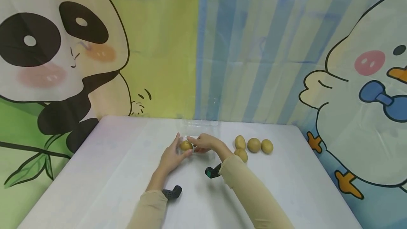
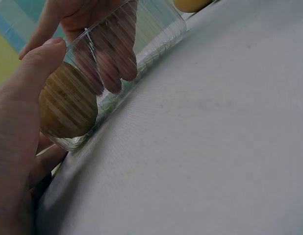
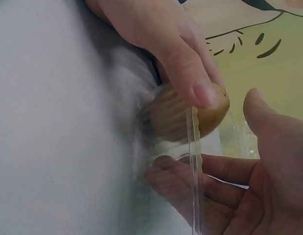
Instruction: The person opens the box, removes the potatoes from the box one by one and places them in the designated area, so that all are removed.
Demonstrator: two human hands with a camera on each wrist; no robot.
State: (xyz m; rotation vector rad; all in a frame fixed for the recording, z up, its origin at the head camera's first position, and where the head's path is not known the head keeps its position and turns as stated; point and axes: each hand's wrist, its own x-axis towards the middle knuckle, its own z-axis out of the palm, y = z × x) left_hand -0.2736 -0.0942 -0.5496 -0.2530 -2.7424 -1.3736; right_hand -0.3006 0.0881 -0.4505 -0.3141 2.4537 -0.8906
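A clear plastic box (image 2: 159, 32) with ribbed walls rests on the table, its transparent lid (image 1: 201, 123) raised at the back. One potato (image 1: 186, 146) lies inside at the left end. My left hand (image 1: 170, 158) holds that end, its thumb (image 2: 48, 51) over the rim beside the potato and its other fingers partly hidden behind the box. My right hand (image 1: 206, 142) reaches into the box to the right of the potato. Its fingers (image 2: 112, 78) show through the plastic, loosely extended, apart from the potato and holding nothing.
Several loose potatoes (image 1: 253, 145) lie together on the white table (image 1: 105, 179), to the right of the box and close to my right forearm. A printed curtain (image 1: 165, 45) hangs behind the table's back edge. Both wrists carry black camera mounts (image 1: 172, 193).
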